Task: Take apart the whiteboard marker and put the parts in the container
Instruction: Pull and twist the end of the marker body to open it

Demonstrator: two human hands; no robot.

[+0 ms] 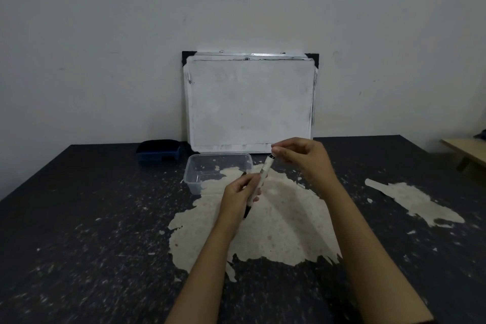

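A white whiteboard marker (263, 173) with black ends is held tilted above the table, its top pointing up and right. My left hand (238, 197) grips the lower barrel; the black bottom end sticks out below the fingers. My right hand (302, 158) pinches the marker's black upper tip with thumb and fingers. A clear plastic container (193, 179) stands just left of and behind the marker, with nothing visible inside it.
A small whiteboard (249, 102) leans against the wall behind the container. A dark blue eraser (159, 152) lies at the back left. The dark table (79, 231) has large worn pale patches. A wooden bench edge (465, 147) shows at far right.
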